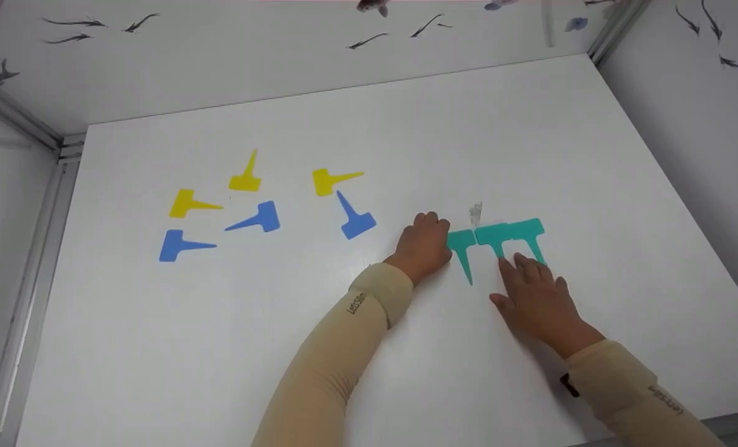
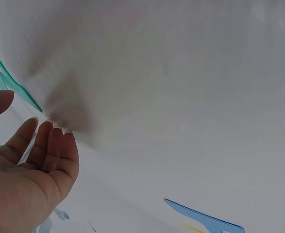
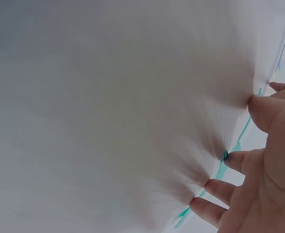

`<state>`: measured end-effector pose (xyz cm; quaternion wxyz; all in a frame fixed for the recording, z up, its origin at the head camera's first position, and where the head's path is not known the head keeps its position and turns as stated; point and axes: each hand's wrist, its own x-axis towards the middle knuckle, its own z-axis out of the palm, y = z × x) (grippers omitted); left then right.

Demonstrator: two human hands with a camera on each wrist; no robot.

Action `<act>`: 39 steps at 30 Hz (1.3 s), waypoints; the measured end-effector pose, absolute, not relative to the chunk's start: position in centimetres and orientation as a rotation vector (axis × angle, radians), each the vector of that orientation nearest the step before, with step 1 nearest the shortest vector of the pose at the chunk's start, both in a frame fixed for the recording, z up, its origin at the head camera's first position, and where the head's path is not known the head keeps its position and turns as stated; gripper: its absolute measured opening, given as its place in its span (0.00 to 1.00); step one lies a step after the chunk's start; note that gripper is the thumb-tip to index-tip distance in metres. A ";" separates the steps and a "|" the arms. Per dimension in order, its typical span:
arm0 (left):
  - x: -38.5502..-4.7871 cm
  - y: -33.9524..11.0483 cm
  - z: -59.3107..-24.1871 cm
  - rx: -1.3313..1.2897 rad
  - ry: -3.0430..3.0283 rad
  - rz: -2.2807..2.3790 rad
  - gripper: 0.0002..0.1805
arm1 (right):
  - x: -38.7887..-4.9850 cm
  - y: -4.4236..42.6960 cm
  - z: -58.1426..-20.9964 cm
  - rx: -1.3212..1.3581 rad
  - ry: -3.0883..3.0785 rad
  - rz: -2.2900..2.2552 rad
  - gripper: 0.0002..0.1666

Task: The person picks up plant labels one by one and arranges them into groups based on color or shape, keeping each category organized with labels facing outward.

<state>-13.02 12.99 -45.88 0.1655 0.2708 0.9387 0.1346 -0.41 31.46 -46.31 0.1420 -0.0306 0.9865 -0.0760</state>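
Centre-right | I see leftmost green tag [image 1: 462, 239] right of left hand [image 1: 423, 248], pointing down-frame | left fingers [image 2: 67, 158] together; right hand [image 1: 537, 305] spread

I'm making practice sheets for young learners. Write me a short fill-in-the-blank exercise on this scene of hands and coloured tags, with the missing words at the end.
1. The left hand and the right hand are both close to the teal tags, which number ____.
2. Besides teal tags and blue tags, the table bears ____ tags.
3. Of the two hands, the ____ one is nearer the blue tags.

Missing words: three; yellow; left.
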 end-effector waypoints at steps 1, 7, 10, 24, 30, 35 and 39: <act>-13.0 12.9 -45.8 0.767 2.672 0.386 0.18 | -0.4 31.5 -46.3 -0.089 2.846 -0.221 0.41; -12.8 12.3 -45.5 0.751 2.651 0.413 0.20 | -0.5 31.6 -46.4 -0.091 2.851 -0.219 0.40; -12.8 11.9 -45.4 0.747 2.636 0.447 0.21 | -0.6 31.8 -46.4 -0.096 2.853 -0.213 0.41; -12.8 10.7 -45.3 0.747 2.661 0.457 0.22 | -0.6 32.0 -46.4 -0.147 2.889 -0.197 0.39; -12.7 10.1 -45.3 0.730 2.656 0.494 0.22 | -0.5 31.9 -46.3 -0.148 2.874 -0.210 0.40; -12.7 9.3 -45.0 0.719 2.663 0.509 0.23 | -0.5 32.0 -46.2 -0.120 2.830 -0.239 0.42; -12.9 8.3 -44.5 0.710 2.665 0.544 0.23 | -0.4 32.0 -46.1 -0.088 2.803 -0.277 0.43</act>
